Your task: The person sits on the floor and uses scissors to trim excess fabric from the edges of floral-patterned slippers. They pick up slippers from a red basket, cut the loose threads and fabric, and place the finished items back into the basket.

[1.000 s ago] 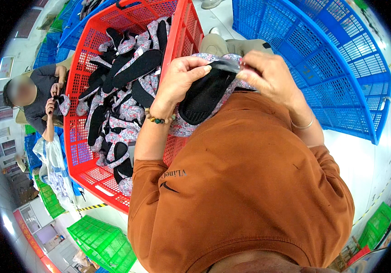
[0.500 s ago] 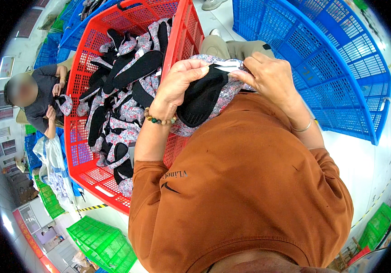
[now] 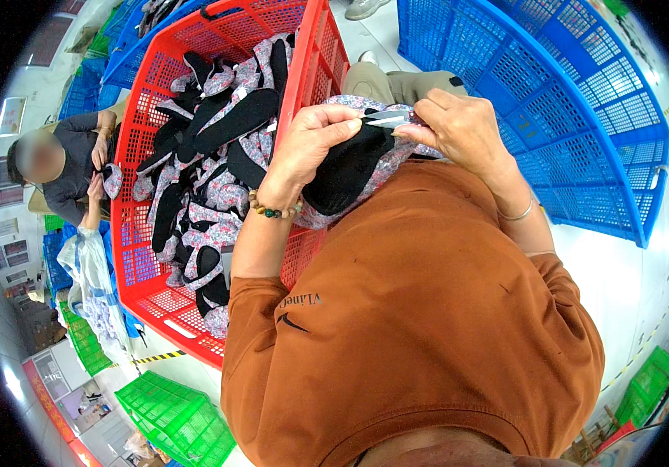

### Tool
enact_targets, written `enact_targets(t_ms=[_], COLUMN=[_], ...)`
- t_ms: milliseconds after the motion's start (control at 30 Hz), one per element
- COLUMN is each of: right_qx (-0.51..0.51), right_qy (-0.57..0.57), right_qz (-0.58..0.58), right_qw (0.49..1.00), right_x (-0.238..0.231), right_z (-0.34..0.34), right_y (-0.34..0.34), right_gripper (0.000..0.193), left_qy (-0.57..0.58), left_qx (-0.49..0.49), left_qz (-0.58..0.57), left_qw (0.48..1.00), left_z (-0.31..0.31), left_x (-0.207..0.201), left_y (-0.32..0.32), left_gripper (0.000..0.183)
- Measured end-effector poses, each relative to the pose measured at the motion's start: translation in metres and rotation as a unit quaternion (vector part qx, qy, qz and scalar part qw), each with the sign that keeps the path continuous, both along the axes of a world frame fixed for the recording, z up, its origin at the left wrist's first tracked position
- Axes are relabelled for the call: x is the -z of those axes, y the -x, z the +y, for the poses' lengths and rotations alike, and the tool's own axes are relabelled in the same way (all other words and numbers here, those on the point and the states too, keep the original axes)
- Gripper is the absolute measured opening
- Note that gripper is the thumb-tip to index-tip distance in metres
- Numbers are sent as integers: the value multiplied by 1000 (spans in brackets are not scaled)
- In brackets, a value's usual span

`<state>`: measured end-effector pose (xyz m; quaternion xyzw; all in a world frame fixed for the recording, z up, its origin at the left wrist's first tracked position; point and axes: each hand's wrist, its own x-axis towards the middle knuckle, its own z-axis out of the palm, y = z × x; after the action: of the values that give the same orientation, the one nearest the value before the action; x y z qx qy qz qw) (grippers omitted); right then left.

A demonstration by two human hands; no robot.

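My left hand (image 3: 307,148) pinches the edge of a slipper (image 3: 350,173) with a black sole and grey-pink floral fabric, held sole up in front of my chest. In my right hand (image 3: 459,131) is a small pair of scissors (image 3: 387,119). Their silver blades point left across the slipper's edge, close to my left fingertips. Most of the handle is hidden in my right fingers. Whether the blades touch the slipper, I cannot make out.
A red mesh crate (image 3: 315,58) on my left holds a heap of similar slippers (image 3: 233,121). Blue crates (image 3: 537,109) stand on the right. Beyond the red crate, a co-worker (image 3: 77,156) sits handling another slipper. A green crate (image 3: 175,416) lies at lower left.
The scissors' blades have turned slightly and now show grey metal, while my hands stay nearly in place around the slipper. The co-worker's hands have come closer together at their slipper.
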<state>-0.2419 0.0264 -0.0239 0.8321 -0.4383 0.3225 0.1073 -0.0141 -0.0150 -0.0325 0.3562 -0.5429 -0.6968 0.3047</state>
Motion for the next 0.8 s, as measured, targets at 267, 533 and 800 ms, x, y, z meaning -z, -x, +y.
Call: enact_targets(t_ms=[267, 533, 800], right_qx=[81, 68, 7], right_qy=[25, -128, -140], right_qz=[-22, -215, -343], right_qw=[996, 966, 929], right_x=[8, -9, 5], right_z=[-6, 2, -34], right_y=[0, -26, -49], right_gripper=[36, 64, 36], left_qy=[-10, 146, 227], left_qx=[10, -150, -249], left_qz=[6, 16, 30], left_qw=[1000, 978, 941], left_z=[4, 11, 15], left_x=[-9, -11, -26], left_y=[2, 13, 12], left_gripper=[16, 14, 14])
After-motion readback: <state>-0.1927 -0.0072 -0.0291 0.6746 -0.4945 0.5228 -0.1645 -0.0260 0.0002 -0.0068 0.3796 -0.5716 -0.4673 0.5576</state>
